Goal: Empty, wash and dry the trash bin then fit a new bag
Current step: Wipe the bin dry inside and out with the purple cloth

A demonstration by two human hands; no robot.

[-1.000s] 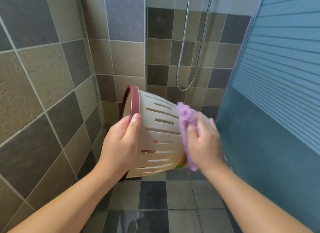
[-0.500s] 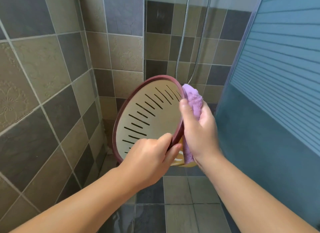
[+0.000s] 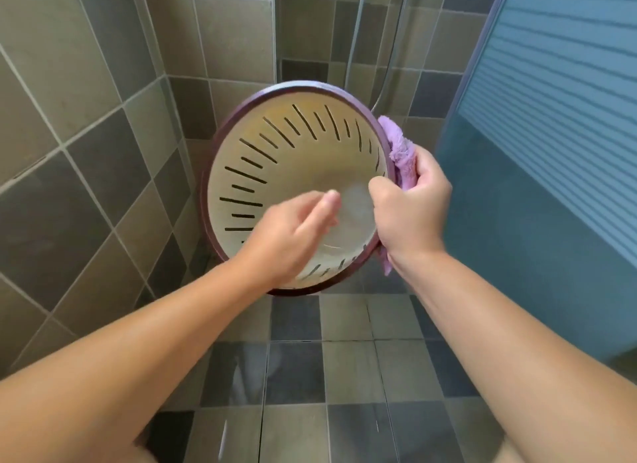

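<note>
one hand alone is carrying the bin point(image 3: 296, 173) at this moment, and that is where the risk is sitting. the bin is being held up in the air above the floor tiles point(image 3: 348, 376), tipped so its open mouth is facing the camera, with the dark red rim point(image 3: 220, 145) around the cream slotted wall. the right hand point(image 3: 412, 209) is gripping the right edge of the rim, thumb curling inside and fingers wrapping behind, and it is pinning a purple cloth point(image 3: 400, 152) against the outside of the bin at the same spot.

the left hand point(image 3: 293, 235) is hovering in front of the lower part of the opening, blurred, fingers loosely bent and holding nothing; i cannot tell whether it is touching the bin at all.

judging from this, the drying step is under way and no new bag is fitted yet. the bin is hanging from a one-sided grip on what is likely a damp plastic edge, so it could be twisting or slipping out and dropping onto the hard tiles. the cloth is bunching between fingers and wall, which is probably making that grip softer, and the cloth itself could be sliding free. the floor is looking glossy and may be wet, so footing could be a second worry.

further out, tiled walls point(image 3: 86, 124) are closing the corner on the left, a shower hose point(image 3: 355, 38) is hanging behind, and a blue panel point(image 3: 551, 135) is standing at the right.
</note>
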